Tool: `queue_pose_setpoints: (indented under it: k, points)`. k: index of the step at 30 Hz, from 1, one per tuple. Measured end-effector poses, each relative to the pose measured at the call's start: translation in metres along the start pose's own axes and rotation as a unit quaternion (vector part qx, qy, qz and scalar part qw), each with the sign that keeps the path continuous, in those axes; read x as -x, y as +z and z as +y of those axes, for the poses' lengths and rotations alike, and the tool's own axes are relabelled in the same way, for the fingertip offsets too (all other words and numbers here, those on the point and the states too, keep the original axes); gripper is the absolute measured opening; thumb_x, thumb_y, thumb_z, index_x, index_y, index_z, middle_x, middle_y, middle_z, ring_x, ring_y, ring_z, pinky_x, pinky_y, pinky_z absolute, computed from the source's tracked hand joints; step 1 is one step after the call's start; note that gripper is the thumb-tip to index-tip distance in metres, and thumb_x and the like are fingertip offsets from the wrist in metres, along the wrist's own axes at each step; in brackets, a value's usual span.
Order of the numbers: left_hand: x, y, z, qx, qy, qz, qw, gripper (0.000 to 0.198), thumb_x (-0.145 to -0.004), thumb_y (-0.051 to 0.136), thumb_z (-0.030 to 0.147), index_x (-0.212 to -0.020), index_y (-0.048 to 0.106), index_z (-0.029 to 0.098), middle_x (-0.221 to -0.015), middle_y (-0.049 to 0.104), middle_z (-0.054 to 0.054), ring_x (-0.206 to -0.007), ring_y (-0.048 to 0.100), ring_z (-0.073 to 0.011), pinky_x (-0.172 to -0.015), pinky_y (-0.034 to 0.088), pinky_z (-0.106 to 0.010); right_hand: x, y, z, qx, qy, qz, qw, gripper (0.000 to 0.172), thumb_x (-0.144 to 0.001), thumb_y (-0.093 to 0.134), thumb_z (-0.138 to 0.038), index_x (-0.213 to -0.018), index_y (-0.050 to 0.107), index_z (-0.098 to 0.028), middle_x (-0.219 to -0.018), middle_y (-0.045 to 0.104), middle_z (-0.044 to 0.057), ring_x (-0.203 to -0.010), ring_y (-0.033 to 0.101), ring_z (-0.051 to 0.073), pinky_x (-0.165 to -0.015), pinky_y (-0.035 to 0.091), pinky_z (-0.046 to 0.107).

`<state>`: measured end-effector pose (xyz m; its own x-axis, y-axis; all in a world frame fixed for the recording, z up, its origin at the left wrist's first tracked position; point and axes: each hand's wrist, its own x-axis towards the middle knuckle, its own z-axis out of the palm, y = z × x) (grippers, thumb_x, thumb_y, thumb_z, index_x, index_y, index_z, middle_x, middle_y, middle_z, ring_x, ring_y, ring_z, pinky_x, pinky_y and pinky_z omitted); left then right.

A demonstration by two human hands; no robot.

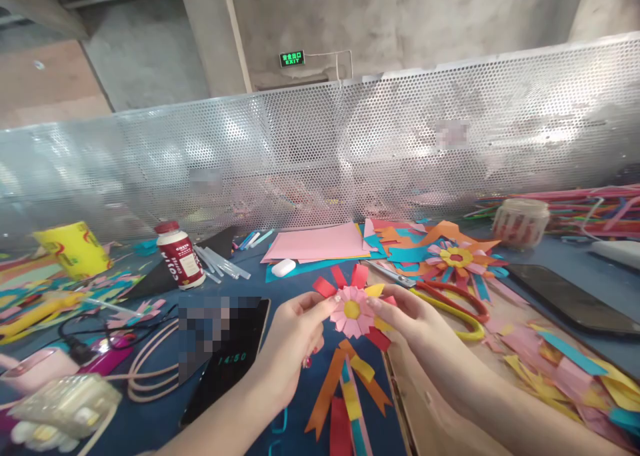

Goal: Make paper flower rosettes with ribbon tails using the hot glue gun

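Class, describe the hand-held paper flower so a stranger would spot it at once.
From the perforated metal screen, come down the blue table to the left hand and right hand. Between them they hold a pink paper flower. Its solid yellow centre sets it apart from the farther flower, with its yellow ring around orange.

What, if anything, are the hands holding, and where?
A pink paper flower: left hand at its left edge, right hand at its right edge.

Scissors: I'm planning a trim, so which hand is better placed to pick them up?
Probably the right hand: the scissors lie just beyond it. The left hand is farther, across the pink paper flower that both hold.
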<state>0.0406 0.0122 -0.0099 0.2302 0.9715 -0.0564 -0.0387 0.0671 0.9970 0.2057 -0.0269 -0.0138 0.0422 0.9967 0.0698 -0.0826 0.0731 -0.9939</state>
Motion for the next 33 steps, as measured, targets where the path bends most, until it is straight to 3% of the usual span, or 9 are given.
queue_pose_setpoints:
  k: [3, 6, 11, 13, 16, 21, 24, 29, 33]
  points:
    - [0.000, 0.000, 0.001, -0.022, -0.011, -0.008, 1.000, 0.031, -0.075, 0.063, 0.043, -0.064, 0.048, 0.018, -0.035, 0.021, 0.013, -0.034, 0.015, -0.0041, -0.041, 0.020, -0.020, -0.002, 0.000, -0.001, 0.003, -0.004, -0.005, 1.000, 0.028, -0.076, 0.065, -0.039, -0.093, 0.060, -0.017, -0.088, 0.066, 0.003, -0.083, 0.062, 0.018, -0.074, 0.047, 0.028]
    - [-0.006, -0.002, 0.000, -0.036, 0.024, -0.026, 0.999, 0.037, -0.081, 0.051, 0.049, -0.061, 0.043, 0.019, -0.034, 0.025, 0.012, -0.032, 0.021, -0.0054, -0.041, 0.026, -0.020, -0.006, -0.001, 0.000, -0.013, 0.004, 0.018, 1.000, 0.031, -0.075, 0.065, -0.038, -0.095, 0.058, -0.016, -0.086, 0.066, 0.003, -0.079, 0.063, 0.017, -0.072, 0.048, 0.027]
    - [-0.015, -0.015, 0.012, -0.105, 0.089, 0.067, 0.988, 0.026, -0.079, 0.054, 0.044, -0.081, 0.050, 0.019, -0.042, 0.033, 0.011, -0.034, 0.031, -0.0076, -0.037, 0.028, -0.018, -0.015, -0.007, 0.008, 0.062, 0.039, 0.025, 0.997, 0.044, -0.075, 0.065, -0.042, -0.106, 0.053, -0.014, -0.084, 0.066, 0.005, -0.080, 0.064, 0.020, -0.071, 0.048, 0.032]
    - [-0.007, -0.021, 0.020, -0.183, 0.098, 0.027, 0.978, 0.023, -0.079, 0.054, 0.042, -0.079, 0.052, 0.019, -0.048, 0.043, 0.008, -0.041, 0.042, -0.0090, -0.042, 0.034, -0.019, -0.018, -0.008, 0.013, 0.082, 0.045, 0.017, 0.995, 0.047, -0.074, 0.065, -0.042, -0.109, 0.051, -0.014, -0.081, 0.064, 0.003, -0.080, 0.064, 0.021, -0.070, 0.048, 0.033]
    - [0.020, -0.027, 0.023, -0.380, 0.108, -0.051, 0.917, 0.026, -0.081, 0.051, 0.043, -0.074, 0.056, 0.019, -0.062, 0.056, 0.002, -0.055, 0.053, -0.0122, -0.054, 0.038, -0.022, -0.021, -0.008, 0.021, 0.108, 0.042, 0.000, 0.993, 0.049, -0.072, 0.066, -0.042, -0.108, 0.050, -0.013, -0.073, 0.061, 0.000, -0.076, 0.062, 0.019, -0.068, 0.047, 0.031]
    - [0.068, -0.020, 0.006, -0.604, 0.120, -0.061, 0.785, 0.031, -0.070, 0.061, 0.048, -0.067, 0.053, 0.018, -0.069, 0.058, -0.002, -0.066, 0.054, -0.0196, -0.060, 0.036, -0.028, -0.023, -0.004, 0.030, 0.165, 0.035, -0.039, 0.985, 0.046, -0.072, 0.062, -0.044, -0.106, 0.050, -0.015, -0.066, 0.057, -0.003, -0.066, 0.059, 0.017, -0.058, 0.043, 0.028]
    - [0.077, -0.013, -0.006, -0.657, 0.133, -0.067, 0.739, 0.031, -0.068, 0.061, 0.047, -0.065, 0.052, 0.018, -0.071, 0.059, -0.005, -0.068, 0.054, -0.0230, -0.062, 0.037, -0.032, -0.023, -0.003, 0.034, 0.221, 0.008, -0.036, 0.975, 0.041, -0.074, 0.061, -0.042, -0.104, 0.052, -0.017, -0.062, 0.051, -0.006, -0.060, 0.053, 0.014, -0.055, 0.040, 0.027]
    - [0.074, -0.009, -0.014, -0.657, 0.157, -0.076, 0.734, 0.014, -0.071, 0.054, 0.031, -0.068, 0.052, 0.018, -0.076, 0.059, -0.005, -0.071, 0.053, -0.0223, -0.062, 0.037, -0.032, -0.023, -0.005, 0.037, 0.292, -0.028, -0.043, 0.955, 0.031, -0.079, 0.055, -0.040, -0.100, 0.056, -0.018, -0.071, 0.058, 0.000, -0.064, 0.054, 0.016, -0.061, 0.041, 0.029]
    - [0.076, -0.017, -0.008, -0.635, 0.154, -0.056, 0.754, 0.007, -0.073, 0.050, 0.025, -0.072, 0.052, 0.019, -0.075, 0.058, -0.002, -0.071, 0.053, -0.0205, -0.063, 0.038, -0.031, -0.024, -0.010, 0.031, 0.315, -0.048, -0.019, 0.948, 0.034, -0.083, 0.048, -0.042, -0.107, 0.053, -0.018, -0.072, 0.058, 0.000, -0.062, 0.054, 0.016, -0.060, 0.043, 0.030]
